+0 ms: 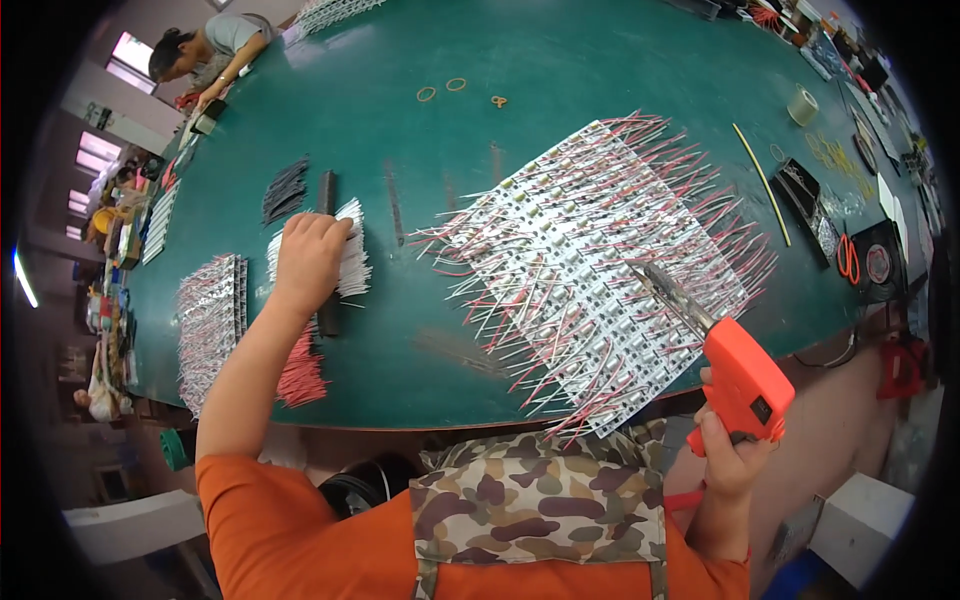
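Note:
My left hand point(312, 252) lies on a bundle of short white wires point(354, 262), its fingers curled down together. The fingertips are hidden, so what they pinch does not show. In my right hand point(728, 446) is an orange soldering gun point(748, 385), gripped by its handle. Its metal tip points up and left over a large panel of white circuit boards point(560, 235), where red and white wires stick out along both sides. Red wires point(302, 372) lie just below my left wrist, and black wires point(285, 191) lie beyond the hand.
A dark bar point(327, 190) crosses the white wires. Another wired board stack point(212, 322) sits at the left. On the right are a yellow stick point(762, 185), a black tray point(806, 212), orange-handled scissors point(848, 258) and a spool point(802, 106). Another person point(222, 52) bends over the far-left table edge.

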{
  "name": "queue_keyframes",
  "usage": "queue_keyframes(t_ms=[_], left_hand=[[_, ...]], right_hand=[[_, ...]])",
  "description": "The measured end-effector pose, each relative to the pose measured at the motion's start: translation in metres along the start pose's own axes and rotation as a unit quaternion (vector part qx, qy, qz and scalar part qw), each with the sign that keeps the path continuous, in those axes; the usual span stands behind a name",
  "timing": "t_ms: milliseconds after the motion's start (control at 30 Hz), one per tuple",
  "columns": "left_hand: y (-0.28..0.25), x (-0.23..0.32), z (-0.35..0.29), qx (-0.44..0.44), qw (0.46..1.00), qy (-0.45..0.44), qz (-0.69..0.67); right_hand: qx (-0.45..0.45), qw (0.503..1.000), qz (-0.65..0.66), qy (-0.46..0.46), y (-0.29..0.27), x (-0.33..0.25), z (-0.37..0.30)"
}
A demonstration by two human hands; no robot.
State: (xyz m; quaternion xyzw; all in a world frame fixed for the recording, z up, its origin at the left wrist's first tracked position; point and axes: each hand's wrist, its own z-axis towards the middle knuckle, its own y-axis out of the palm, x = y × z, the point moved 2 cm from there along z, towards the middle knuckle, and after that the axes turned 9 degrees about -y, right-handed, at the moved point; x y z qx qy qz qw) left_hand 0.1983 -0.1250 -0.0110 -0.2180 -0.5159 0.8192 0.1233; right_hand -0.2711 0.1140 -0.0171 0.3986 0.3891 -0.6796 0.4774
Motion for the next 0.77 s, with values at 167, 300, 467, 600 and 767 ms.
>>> queue_keyframes(t_ms=[167,300,467,600,767], left_hand=[[0.005,-0.002,-0.004,-0.012,0.999,-0.037,-0.03],[0.007,-0.005,-0.006,-0.024,0.994,-0.084,-0.061],[0.0,-0.004,-0.003,-0.03,0.992,-0.104,-0.071],[-0.004,-0.008,0.0,-0.051,0.99,-0.107,-0.081],[-0.011,-0.003,0.004,-0.097,0.976,-0.168,-0.097]], right_hand=[[-0.003,1.0,0.012,0.016,-0.002,-0.002,-0.001],[0.012,1.0,0.01,0.02,0.001,-0.007,0.002],[0.016,0.998,0.042,0.035,0.0,-0.008,0.003],[-0.004,1.0,0.015,0.006,-0.002,-0.001,0.0],[0.004,1.0,0.007,0.004,-0.002,-0.001,0.001]])
